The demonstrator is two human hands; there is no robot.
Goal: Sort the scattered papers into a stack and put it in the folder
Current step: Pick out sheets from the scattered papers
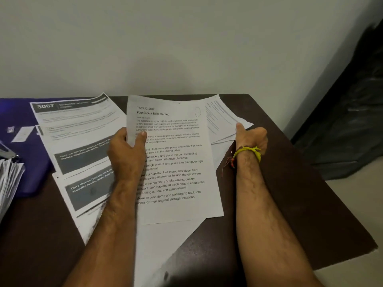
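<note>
Dark brown table (290, 183) holds scattered papers (83, 141); left hand (126, 150) pinches the table-setting sheet (176, 162), right hand (251, 137) grips sheets beyond; align edges before the purple folder (18, 121)

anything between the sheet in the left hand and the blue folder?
Yes. The left hand pinches the Table Setting sheet at mid-table. The blue folder lies at the far left, and loose printed pages spread between them, their edges overlapping the folder. A clipped paper bundle also rests on its near edge.
</note>
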